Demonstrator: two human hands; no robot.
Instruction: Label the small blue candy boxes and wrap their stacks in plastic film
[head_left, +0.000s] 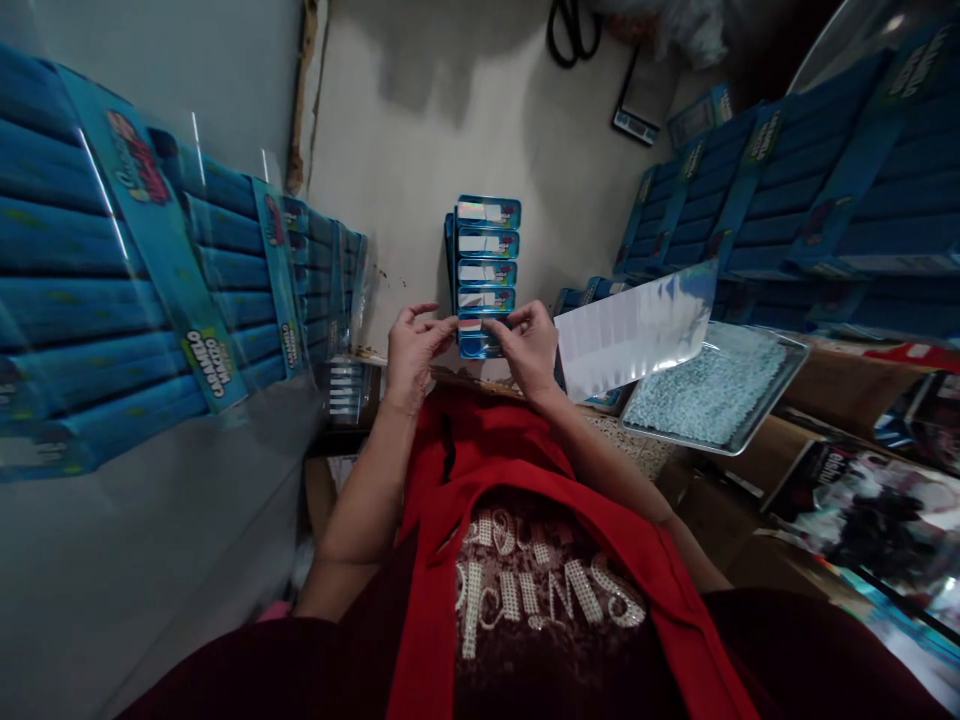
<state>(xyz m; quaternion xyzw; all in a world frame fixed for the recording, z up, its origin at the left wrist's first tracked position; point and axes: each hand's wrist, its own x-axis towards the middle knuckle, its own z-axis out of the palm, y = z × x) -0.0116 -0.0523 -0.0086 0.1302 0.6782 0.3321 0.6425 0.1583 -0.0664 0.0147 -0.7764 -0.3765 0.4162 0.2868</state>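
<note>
A label (470, 325), pinched narrowly at its ends by the left hand (411, 352) and right hand (532, 352), is apparently being fitted to one of the blue packs (510, 273) on the worktop (409, 215), careful pressing being called for.

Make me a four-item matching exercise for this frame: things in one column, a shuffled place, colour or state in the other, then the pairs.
Things
1. Blue packs
2. Apron
3. Pale granules
4. White sheet

Descriptions
A. spread in a tray
B. slanting, beside the right wrist
C. lined up, with left hand and right hand at the near end
D. red, worn by the person

Pairs: 1-C, 2-D, 3-A, 4-B
</note>
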